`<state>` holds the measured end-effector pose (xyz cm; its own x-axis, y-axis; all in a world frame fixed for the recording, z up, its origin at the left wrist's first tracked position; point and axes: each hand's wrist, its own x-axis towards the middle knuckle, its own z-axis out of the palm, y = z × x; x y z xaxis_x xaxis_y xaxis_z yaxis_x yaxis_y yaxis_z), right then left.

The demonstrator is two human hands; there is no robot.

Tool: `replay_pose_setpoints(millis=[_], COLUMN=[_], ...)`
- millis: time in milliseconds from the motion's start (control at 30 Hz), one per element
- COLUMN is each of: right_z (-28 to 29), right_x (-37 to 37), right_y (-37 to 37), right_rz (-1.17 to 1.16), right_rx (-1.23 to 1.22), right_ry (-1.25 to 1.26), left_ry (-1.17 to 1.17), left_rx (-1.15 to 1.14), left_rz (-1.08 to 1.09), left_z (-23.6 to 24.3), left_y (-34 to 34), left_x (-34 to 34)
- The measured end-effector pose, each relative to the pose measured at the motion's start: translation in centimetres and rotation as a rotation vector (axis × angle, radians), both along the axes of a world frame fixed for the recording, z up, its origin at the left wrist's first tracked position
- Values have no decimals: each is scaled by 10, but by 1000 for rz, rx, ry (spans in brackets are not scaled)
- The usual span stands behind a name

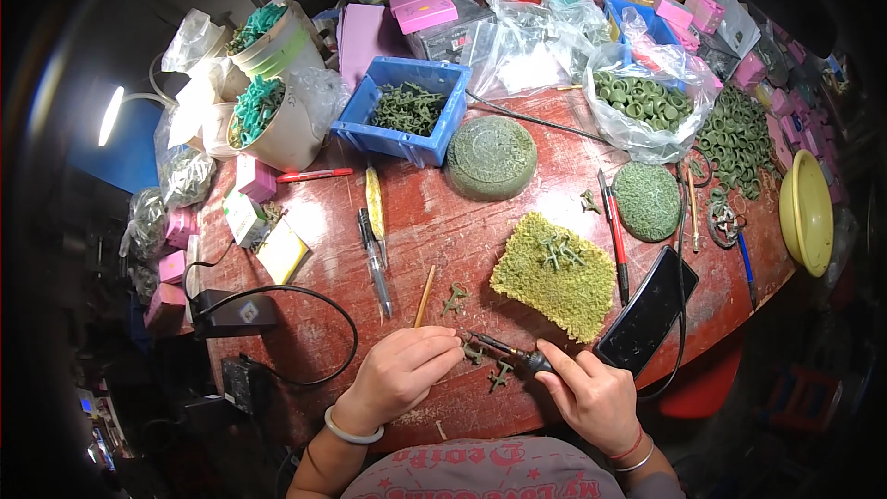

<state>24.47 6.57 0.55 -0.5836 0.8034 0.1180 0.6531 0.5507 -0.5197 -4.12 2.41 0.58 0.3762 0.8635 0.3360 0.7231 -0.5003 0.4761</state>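
My left hand [399,375] is near me, a bit left of the middle of the red table [430,236]. Its fingertips are pinched, and they look clamped on one end of a small green piece [474,353]. My right hand [591,397] is closed around the black grip of a thin tool [502,346]. The tip points left, just beside that piece, but I can't tell if they touch. My two hands are apart.

I think I am busy fixing up this one piece with the tool. A second piece [500,375] lies to its right, near me. A third piece [455,298] lies farther off, by a stick [425,296]. More pieces [561,251] sit on the yellow-green pad [575,303], far and to the right.

Next, I think I need to hold the piece very still and bring the tip softly to the right spot. Pushing hard might snap its thin arms.
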Motion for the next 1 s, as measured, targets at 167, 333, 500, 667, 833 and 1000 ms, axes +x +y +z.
replay_pose_setpoints(millis=[167, 333, 500, 667, 833, 1000], right_z=[1, 1, -1, -3, -9, -21], right_x=[1, 1, 0, 0, 1, 4], right_y=[0, -1, -2, -4, -7, -11], right_rz=[-2, -19, -41, -64, -124, -130], right_rx=[-6, -4, 3, 5, 38, 69], right_ry=[2, 13, 39, 54, 162, 258], left_ry=[5, 16, 19, 20, -18, -128], left_rx=[-5, -3, 1, 7, 50, 66], left_rz=[-2, 0, 2, 2, 12, 53], left_z=[1, 2, 1, 1, 6, 3], left_y=[0, 0, -1, -1, -3, -9], left_x=[0, 0, 1, 0, 2, 13])
